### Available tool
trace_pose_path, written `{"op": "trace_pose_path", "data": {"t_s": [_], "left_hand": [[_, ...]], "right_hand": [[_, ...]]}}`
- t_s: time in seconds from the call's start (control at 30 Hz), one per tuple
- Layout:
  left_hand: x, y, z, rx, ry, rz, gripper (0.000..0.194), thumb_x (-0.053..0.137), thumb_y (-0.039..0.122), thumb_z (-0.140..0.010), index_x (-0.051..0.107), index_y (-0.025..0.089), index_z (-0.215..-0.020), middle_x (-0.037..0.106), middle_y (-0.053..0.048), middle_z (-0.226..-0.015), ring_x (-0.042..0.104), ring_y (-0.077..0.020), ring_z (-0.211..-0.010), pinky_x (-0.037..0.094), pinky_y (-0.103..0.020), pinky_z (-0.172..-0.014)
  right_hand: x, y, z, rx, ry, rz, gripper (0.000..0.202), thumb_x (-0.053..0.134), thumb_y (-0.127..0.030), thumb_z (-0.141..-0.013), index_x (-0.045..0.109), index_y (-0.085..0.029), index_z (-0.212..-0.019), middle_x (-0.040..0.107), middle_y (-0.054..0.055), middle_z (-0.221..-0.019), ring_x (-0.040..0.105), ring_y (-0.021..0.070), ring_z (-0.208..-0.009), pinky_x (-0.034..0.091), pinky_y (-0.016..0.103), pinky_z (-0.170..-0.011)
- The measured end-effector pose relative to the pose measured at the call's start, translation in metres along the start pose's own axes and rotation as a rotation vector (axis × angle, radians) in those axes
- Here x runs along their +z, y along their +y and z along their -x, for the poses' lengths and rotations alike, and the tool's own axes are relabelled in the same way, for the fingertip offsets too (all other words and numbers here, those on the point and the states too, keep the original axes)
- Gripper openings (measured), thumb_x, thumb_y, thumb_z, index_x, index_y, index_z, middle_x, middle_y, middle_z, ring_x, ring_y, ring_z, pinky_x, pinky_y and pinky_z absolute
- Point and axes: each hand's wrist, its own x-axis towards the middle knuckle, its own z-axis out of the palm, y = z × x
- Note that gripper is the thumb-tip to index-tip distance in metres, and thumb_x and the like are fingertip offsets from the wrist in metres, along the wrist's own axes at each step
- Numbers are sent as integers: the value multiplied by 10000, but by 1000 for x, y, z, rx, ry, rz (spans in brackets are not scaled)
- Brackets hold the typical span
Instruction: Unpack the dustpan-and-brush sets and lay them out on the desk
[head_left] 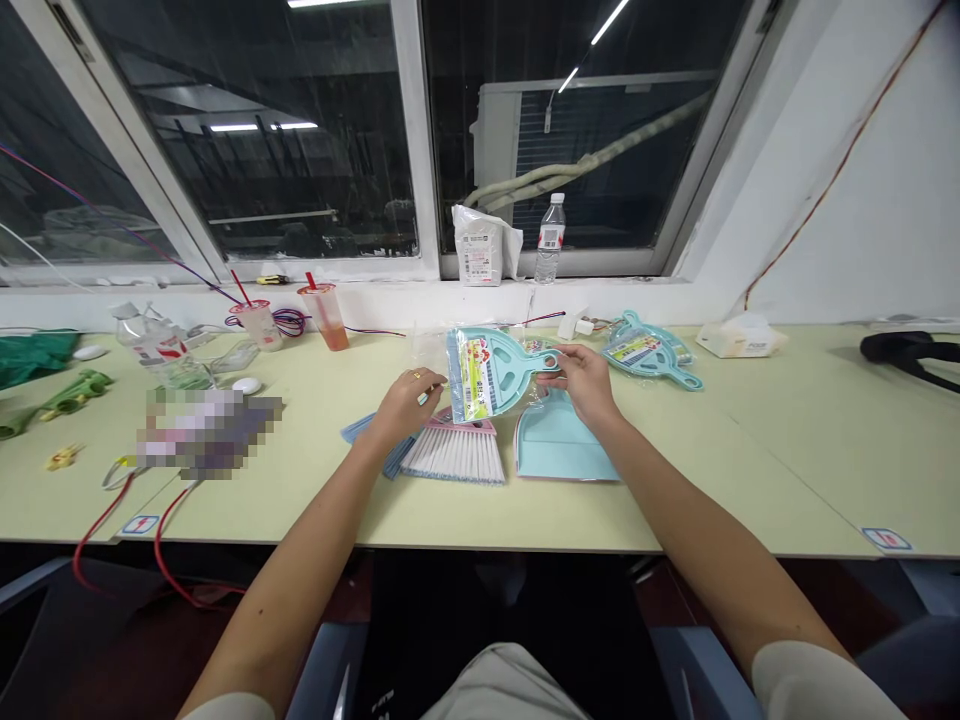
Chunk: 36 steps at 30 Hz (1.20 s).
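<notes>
Right now both hands hold a wrapped dustpan (491, 372) tilted up above the pale green surface (750, 470); the left hand (405, 405) is curled closed on the wrapped edge of the dustpan, the right hand (585, 380) pinches its handle end between thumb and fingers; just below the dustpan a small brush (456, 452) with white bristles lies flat on the surface, and beside the brush, under the right hand, lies a bare blue dustpan (559, 445); to the right of the held dustpan another packaged set (649, 352) rests near a tissue pack (739, 335); behind the dustpan, on the window sill, stand a water bottle (550, 238) and a white bag (484, 245); to its left stand two cups (322, 315) with straws.
</notes>
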Motion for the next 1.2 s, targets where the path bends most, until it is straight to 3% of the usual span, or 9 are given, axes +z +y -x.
{"op": "trace_pose_path", "data": {"t_s": [0.2,0.4,0.6,0.83,1.03,1.2], "left_hand": [[1,12,1,-103,154,96,172,545,296,-966,690,219,-1015,719,-24,-887,602,-153,-716,482,-304,-699],[0,12,-2,-354,219,285,195,633,402,-898,671,211,-890,670,-12,-780,568,-148,-645,462,-285,-599],[-2,11,-6,-413,279,476,165,713,336,-809,640,201,-869,609,3,-748,548,-134,-643,438,-262,-584],[-7,15,-7,-469,247,640,231,776,356,-763,753,159,-882,604,-9,-701,516,-129,-652,403,-264,-601],[-10,16,-7,-584,225,710,358,753,354,-769,814,135,-1046,524,20,-605,410,-104,-571,333,-269,-544],[-8,13,-7,-581,164,739,377,721,360,-789,812,132,-1075,428,43,-553,346,-96,-540,263,-263,-514]], "right_hand": [[5,-6,6,89,-30,9,145,763,-222,-812,687,-169,-924,687,12,-737,728,197,-583,685,388,-611],[12,-12,15,125,-115,36,150,788,-238,-816,683,-174,-902,685,11,-725,714,168,-561,681,350,-580],[17,-16,20,131,-104,20,160,791,-239,-826,673,-168,-907,679,10,-723,714,169,-566,682,350,-583],[14,-10,19,125,-132,30,173,779,-268,-835,679,-171,-938,685,10,-741,721,172,-589,686,359,-605],[13,-7,18,116,-152,23,199,793,-288,-821,677,-172,-933,681,12,-754,725,182,-593,686,374,-607],[16,-10,21,114,-162,23,241,813,-319,-804,674,-170,-932,681,15,-755,715,181,-576,683,382,-582]]}}
